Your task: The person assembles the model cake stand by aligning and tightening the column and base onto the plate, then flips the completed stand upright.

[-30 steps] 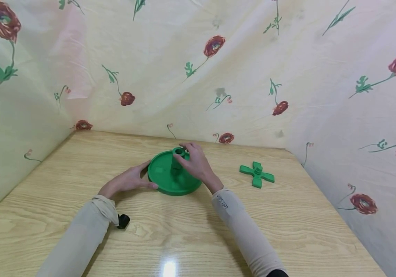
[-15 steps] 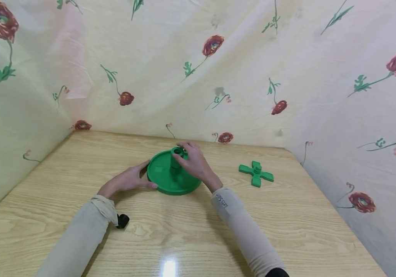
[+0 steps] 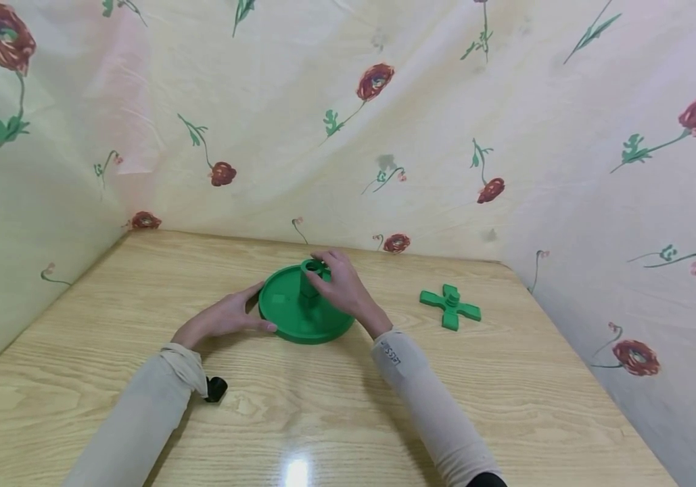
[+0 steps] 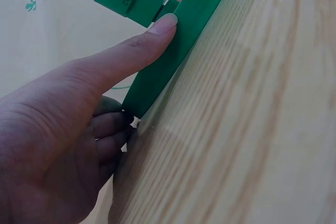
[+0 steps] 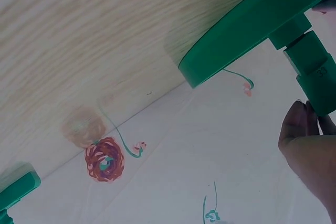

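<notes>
A round green base with a raised rim lies on the wooden table in the head view. From its middle rises a hollow green cylindrical piece, its open end up. My left hand holds the base's left side, thumb on the front of the rim and fingers behind it. Near the top of the cylindrical piece, my right hand pinches it between thumb and fingers. Both wrist views show this stepped piece over a smaller block on the base, a narrow dark line between them.
A green cross-shaped part with a short central peg lies to the right on the wooden table. Flower-patterned cloth hangs behind and along both sides. A small black object shows by the left sleeve.
Both hands keep their hold on the green parts in nearly the same places. Only a slight shift of the head view is visible.
</notes>
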{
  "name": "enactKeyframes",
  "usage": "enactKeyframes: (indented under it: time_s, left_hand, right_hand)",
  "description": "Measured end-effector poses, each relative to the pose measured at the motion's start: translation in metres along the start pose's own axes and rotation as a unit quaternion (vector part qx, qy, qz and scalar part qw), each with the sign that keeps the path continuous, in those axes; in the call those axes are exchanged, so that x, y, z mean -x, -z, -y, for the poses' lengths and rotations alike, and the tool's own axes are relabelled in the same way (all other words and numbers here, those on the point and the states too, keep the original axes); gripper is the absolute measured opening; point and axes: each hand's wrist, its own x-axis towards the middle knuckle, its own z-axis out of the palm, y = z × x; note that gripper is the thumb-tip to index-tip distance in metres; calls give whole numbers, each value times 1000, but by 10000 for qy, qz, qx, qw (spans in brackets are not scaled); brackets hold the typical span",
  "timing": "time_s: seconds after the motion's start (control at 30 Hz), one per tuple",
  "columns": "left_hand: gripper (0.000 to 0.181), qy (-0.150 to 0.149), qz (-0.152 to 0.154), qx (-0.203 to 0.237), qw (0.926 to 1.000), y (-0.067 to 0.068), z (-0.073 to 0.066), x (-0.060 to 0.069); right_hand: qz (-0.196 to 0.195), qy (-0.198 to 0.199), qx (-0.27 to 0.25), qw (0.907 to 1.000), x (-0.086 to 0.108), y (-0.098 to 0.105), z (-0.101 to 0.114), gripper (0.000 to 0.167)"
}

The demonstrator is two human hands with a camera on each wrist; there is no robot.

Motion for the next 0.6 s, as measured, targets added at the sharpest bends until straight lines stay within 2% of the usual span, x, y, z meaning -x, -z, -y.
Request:
enactKeyframes:
  time_s: [0.17, 0.43, 0.6]
  left_hand:
    - [115, 6, 6, -19, 10000, 0, 1, 0]
    - [114, 7, 3, 1, 10000, 0, 0, 0]
    - [114, 9, 6, -4, 10000, 1, 0, 0]
  right_hand:
    - [3, -244, -75, 9997, 0, -2, -1, 46]
    - [-3, 4, -28, 10000, 0, -1, -2, 42]
    - [22, -235, -109, 9997, 0, 0, -1, 46]
